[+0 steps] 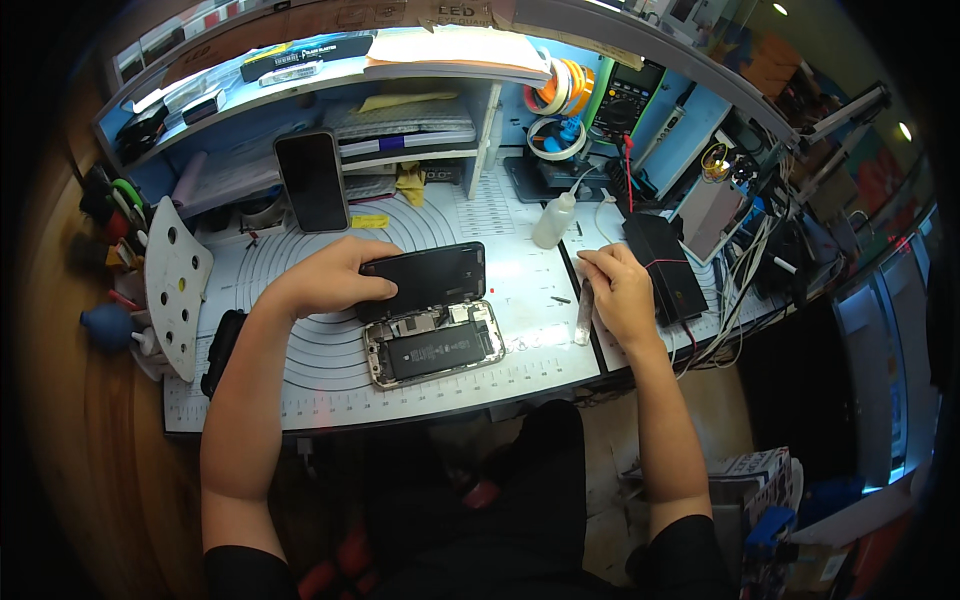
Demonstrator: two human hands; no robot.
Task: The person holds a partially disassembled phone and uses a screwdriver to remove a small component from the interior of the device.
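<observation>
My left hand [345, 278] grips the dark screen panel [435, 275] of a phone at its left end, thumb on its face. The panel is tilted up along the far edge of the opened phone body [492, 325]. Inside that body a black battery [435, 350] and metal-covered parts show. To the right, my right hand [622, 290] is closed, with thumb and fingertips pinched together. What they hold, if anything, is too small to make out. A narrow grey strip [583, 318] lies just beside this hand; whether it touches the fingers, I cannot tell.
A translucent dropper bottle [553, 222] stands beyond my right hand, beside a black box [665, 268] and cables. Another phone [312, 180] leans upright against the shelf [420, 152]. At the left are a white perforated holder [178, 290] and a black object [222, 352].
</observation>
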